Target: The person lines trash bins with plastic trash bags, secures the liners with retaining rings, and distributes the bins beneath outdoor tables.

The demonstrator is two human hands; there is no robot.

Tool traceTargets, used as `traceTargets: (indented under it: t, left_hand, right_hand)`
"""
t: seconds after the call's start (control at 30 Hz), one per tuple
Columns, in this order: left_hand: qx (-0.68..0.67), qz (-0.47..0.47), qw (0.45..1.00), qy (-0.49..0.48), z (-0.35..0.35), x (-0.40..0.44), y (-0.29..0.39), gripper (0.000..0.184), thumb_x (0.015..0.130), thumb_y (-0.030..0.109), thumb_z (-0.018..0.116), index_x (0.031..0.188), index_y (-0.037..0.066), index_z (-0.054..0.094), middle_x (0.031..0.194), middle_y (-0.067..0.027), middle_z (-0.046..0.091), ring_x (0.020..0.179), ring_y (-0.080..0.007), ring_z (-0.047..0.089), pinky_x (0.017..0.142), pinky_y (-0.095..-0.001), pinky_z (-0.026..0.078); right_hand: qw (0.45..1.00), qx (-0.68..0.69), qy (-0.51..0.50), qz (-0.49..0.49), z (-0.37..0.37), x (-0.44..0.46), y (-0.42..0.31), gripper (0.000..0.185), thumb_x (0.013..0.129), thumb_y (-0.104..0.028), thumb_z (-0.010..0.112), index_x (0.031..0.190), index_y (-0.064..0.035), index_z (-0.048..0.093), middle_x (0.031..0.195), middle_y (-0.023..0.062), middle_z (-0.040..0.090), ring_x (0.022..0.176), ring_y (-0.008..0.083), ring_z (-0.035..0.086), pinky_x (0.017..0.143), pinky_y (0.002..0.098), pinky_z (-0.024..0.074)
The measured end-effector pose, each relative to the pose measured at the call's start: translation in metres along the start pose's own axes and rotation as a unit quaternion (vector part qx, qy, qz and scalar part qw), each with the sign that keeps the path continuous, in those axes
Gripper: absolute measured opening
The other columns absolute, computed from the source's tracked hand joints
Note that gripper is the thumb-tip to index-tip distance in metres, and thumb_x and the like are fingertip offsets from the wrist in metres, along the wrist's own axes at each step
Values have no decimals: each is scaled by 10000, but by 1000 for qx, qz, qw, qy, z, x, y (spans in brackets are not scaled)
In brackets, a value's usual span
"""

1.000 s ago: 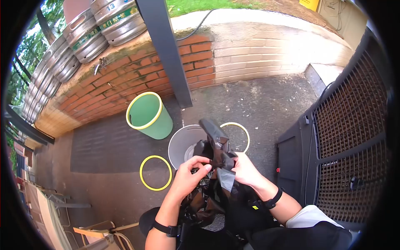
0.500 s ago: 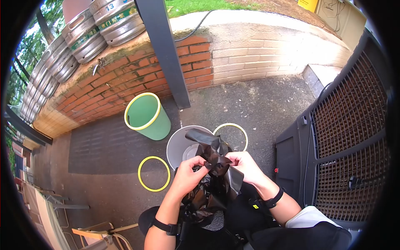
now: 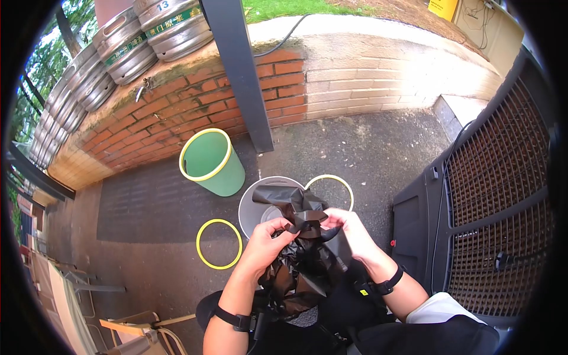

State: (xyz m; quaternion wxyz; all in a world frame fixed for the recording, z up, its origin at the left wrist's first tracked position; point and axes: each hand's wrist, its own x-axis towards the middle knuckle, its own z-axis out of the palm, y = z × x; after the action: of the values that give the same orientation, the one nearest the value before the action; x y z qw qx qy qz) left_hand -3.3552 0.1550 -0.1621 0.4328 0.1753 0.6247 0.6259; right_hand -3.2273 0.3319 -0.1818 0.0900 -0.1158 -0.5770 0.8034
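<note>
A crumpled black plastic garbage bag (image 3: 302, 266) hangs between my hands in front of my body. My left hand (image 3: 269, 242) pinches its upper edge between thumb and fingers. On the other side, my right hand (image 3: 350, 232) grips the bag too, its fingertips partly hidden by the plastic. Directly beyond the bag stands a grey trash can (image 3: 251, 207), partly covered by it. A green trash can (image 3: 222, 168) with a yellow rim is farther off to the left. Two yellow rings lie on the ground, one on the left (image 3: 200, 252) and one on the right (image 3: 351, 192).
A dark post (image 3: 239, 77) rises before a low brick wall (image 3: 177, 106). Metal kegs (image 3: 174, 32) line the wall's top. At the right stands a large dark grille unit (image 3: 414, 231) with a cable. A wooden-armed chair (image 3: 127, 326) sits at the lower left.
The bag's upper part has shifted left and opened out somewhat over the grey can. My hands keep their hold, nearly in the same place. The view has tilted slightly.
</note>
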Motion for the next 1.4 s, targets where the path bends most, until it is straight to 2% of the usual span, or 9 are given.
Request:
traceTargets:
  t: [0.33, 0.53, 0.7, 0.87, 0.93, 1.0, 1.17, 1.3, 1.4]
  left_hand:
    - [-79, -11, 997, -19, -6, -2, 0, 72, 888, 71, 632, 955, 44, 631, 880, 29, 612, 821, -49, 542, 762, -221, 428]
    - [39, 4, 999, -8, -18, -3, 5, 69, 890, 94, 645, 844, 53, 615, 841, 53, 578, 829, -46, 517, 763, -213, 408]
    - [123, 55, 987, 83, -28, -9, 14, 61, 847, 49, 635, 797, 20, 613, 777, 29, 612, 769, -56, 543, 735, -227, 437]
    - [371, 63, 899, 225, -40, -15, 22, 135, 701, 100, 654, 715, -13, 581, 621, -66, 571, 632, -117, 534, 638, -285, 453]
    - [436, 5, 844, 312, -46, -16, 24, 177, 690, 163, 664, 717, 4, 591, 613, -133, 584, 605, -195, 587, 624, -327, 470]
    - [478, -52, 795, 370, -49, -19, 31, 221, 683, 250, 650, 712, 37, 597, 634, -170, 618, 659, -338, 641, 649, -394, 495]
    - [582, -47, 739, 336, -51, -20, 24, 230, 702, 244, 665, 821, 49, 634, 688, -148, 648, 733, -360, 661, 715, -416, 517]
    - [509, -38, 840, 185, -32, -27, 38, 322, 758, 215, 648, 1054, 87, 642, 768, -114, 670, 815, -318, 679, 733, -395, 515]
    - [492, 45, 860, 127, 1, -36, 52, 514, 779, 362, 717, 1200, 99, 581, 717, -99, 666, 758, -315, 687, 681, -405, 514]
  right_hand:
    - [997, -14, 70, -17, -10, 0, -3, 155, 959, -182, 641, 991, -31, 650, 839, -46, 634, 764, 17, 561, 691, 188, 458]
    - [981, -47, 179, -56, -15, 3, -2, 122, 981, -186, 599, 926, -77, 600, 806, -77, 557, 701, 3, 475, 597, 177, 376]
    - [954, -99, 266, -93, -40, 8, -11, 143, 1010, -194, 528, 940, -81, 579, 792, -57, 536, 761, 39, 524, 620, 243, 494]
    - [905, -45, 396, -149, -77, 10, -20, 129, 1027, -225, 493, 1006, -125, 571, 780, -85, 490, 682, 7, 472, 543, 172, 407]
    - [856, 33, 478, -194, -92, 12, -32, 134, 1030, -208, 484, 1024, -105, 570, 780, -71, 483, 648, 9, 457, 499, 165, 387]
    - [820, 80, 505, -259, -103, 16, -40, 141, 1027, -181, 478, 1030, -72, 568, 838, -17, 528, 723, 63, 494, 616, 214, 425]
    - [833, 112, 453, -297, -75, 30, -67, 130, 1017, -167, 481, 1018, -81, 578, 895, 13, 573, 805, 96, 529, 733, 256, 446]
    - [928, -57, 291, -224, -36, 49, -74, 119, 1000, -196, 524, 979, -91, 575, 859, -11, 554, 771, 71, 513, 673, 222, 413]
    - [967, -79, 163, -181, -9, 55, -76, 124, 1007, -210, 540, 972, -95, 572, 808, -40, 539, 673, 20, 476, 582, 174, 383]
